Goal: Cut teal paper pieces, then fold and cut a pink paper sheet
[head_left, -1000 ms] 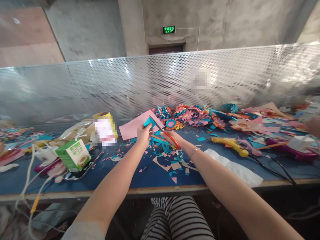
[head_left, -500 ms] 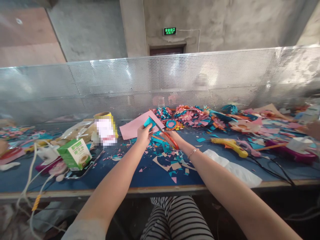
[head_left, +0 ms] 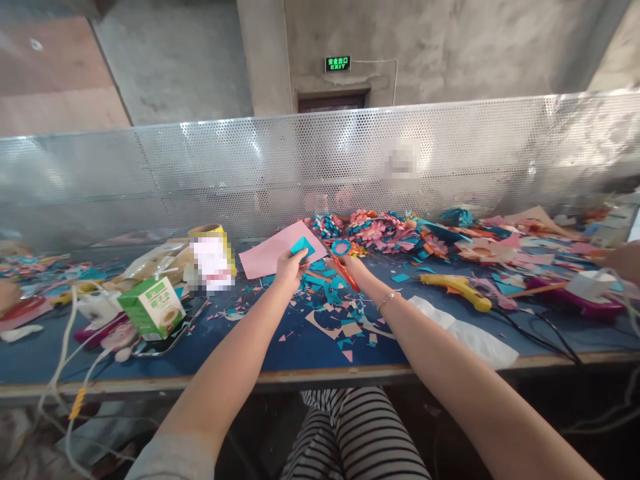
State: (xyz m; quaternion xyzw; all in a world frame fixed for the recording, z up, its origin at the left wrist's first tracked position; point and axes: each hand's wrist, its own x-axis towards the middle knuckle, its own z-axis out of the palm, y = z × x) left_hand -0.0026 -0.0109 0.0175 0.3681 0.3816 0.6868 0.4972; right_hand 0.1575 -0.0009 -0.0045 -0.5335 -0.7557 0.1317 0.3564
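My left hand [head_left: 291, 268] pinches a small piece of blue paper [head_left: 303, 248], thumb on top, above a pink paper sheet [head_left: 273, 252]. Just to the right, my right hand [head_left: 351, 267] is closed on a pair of scissors [head_left: 346, 275] with orange-red handles. The scissors are apart from the blue paper, and their blades are hard to make out. Beneath both hands lie blue, pink and tan paper scraps [head_left: 345, 328]. Behind the right hand sits a paper flower with a blue ring [head_left: 342, 248], at the edge of a heap of paper flowers [head_left: 375, 230].
A yellow glue gun [head_left: 457, 288] and crumpled white plastic [head_left: 465, 333] lie right. At left stand a green drink carton [head_left: 151, 308], a yellow box [head_left: 227, 257] and white cables [head_left: 64, 353]. A perforated metal screen [head_left: 210, 180] spans the back. Another person's hand [head_left: 623, 263] shows far right.
The scissors have drawn back from the blue paper, moving right with my right hand. The blue paper has turned and lies flatter in my left hand, which has shifted slightly right.
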